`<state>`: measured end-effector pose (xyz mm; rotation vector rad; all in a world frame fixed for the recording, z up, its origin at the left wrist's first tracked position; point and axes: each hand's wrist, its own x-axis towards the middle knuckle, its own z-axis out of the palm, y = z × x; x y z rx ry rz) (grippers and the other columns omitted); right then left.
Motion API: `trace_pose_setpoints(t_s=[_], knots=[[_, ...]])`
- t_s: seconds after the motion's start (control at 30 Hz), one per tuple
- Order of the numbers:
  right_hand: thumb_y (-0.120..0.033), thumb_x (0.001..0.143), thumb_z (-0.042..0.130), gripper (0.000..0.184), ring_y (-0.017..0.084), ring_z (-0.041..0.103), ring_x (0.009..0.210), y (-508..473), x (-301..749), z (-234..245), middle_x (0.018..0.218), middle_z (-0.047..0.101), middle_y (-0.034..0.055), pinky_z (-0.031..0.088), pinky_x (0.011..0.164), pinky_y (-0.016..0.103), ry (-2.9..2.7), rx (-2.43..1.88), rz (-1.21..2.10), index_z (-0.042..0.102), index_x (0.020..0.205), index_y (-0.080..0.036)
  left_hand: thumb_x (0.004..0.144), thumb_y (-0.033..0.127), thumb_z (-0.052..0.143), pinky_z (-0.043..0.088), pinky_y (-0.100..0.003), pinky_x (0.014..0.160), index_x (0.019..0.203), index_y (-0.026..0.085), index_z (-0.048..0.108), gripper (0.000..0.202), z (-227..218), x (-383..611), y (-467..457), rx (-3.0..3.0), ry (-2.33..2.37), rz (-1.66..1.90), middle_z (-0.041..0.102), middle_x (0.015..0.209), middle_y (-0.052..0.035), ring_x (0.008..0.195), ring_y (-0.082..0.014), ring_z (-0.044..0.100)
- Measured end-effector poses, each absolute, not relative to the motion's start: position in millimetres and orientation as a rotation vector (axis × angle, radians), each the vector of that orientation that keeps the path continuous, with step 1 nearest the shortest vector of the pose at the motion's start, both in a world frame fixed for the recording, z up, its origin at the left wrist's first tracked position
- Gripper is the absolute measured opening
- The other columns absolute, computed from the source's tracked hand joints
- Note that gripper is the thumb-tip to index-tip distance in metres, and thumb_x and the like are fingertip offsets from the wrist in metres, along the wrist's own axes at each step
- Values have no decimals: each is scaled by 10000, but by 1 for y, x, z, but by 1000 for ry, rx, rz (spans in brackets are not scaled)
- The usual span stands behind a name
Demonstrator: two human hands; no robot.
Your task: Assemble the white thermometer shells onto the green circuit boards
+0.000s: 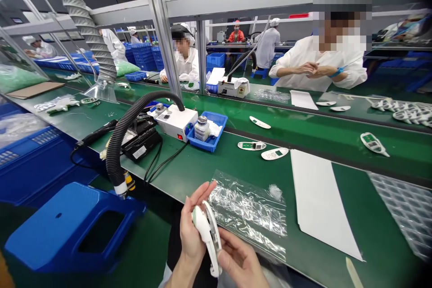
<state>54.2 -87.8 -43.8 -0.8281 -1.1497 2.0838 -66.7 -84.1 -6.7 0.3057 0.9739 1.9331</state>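
My left hand [191, 229] grips a white plastic device shell [208, 234] with a green board edge showing at its top; the fingers wrap round its upper part. My right hand [238, 258] cups the shell's lower end from the right, fingers curled against it. Both hands are near the front edge of the green bench [216, 166]. Just beyond them lies a clear plastic bag [248, 209] with small parts inside.
A white sheet [320, 202] lies right of the bag. Two white shell halves [263, 149] rest further back. A blue tray [207, 132] with a bottle, a white box, a black hose [126, 130] and a blue stool [74, 229] sit left. Other workers sit across the conveyor.
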Motion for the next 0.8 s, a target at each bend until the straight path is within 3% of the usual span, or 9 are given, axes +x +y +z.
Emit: trace_pose_setpoints(t_s=[0.17, 0.27, 0.57, 0.8], knots=[[-613, 659, 724, 622, 310, 670, 906, -87, 55, -43, 870, 733, 117, 532, 816, 415, -1310, -855, 2020, 699, 1116, -192, 943, 446, 271, 211, -455, 1096, 1028, 102, 676, 538, -5, -66, -84, 318, 1022, 1929, 740, 1020, -154, 1107, -296, 589], [-619, 666, 715, 620, 313, 672, 918, -85, 55, -41, 942, 729, 128, 529, 838, 425, -1339, -835, 2031, 701, 1121, -198, 939, 447, 281, 305, -445, 1010, 889, 127, 693, 524, -6, -65, -85, 322, 1140, 1913, 756, 840, -122, 938, -282, 633], [-551, 814, 606, 526, 312, 656, 990, -72, 62, -32, 1095, 704, 113, 504, 890, 417, -1572, -692, 2113, 645, 1229, -231, 934, 471, 310, 399, -278, 624, 711, 179, 646, 498, -1, -62, -89, 416, 1498, 1780, 653, 588, -17, 570, -159, 522], [-524, 876, 533, 486, 297, 626, 1063, -73, 60, -36, 1172, 679, 99, 484, 914, 365, -1682, -662, 2081, 619, 1260, -239, 931, 495, 327, 382, -234, 520, 622, 181, 596, 516, -1, -62, -89, 391, 1561, 1764, 589, 510, 8, 473, -120, 478]])
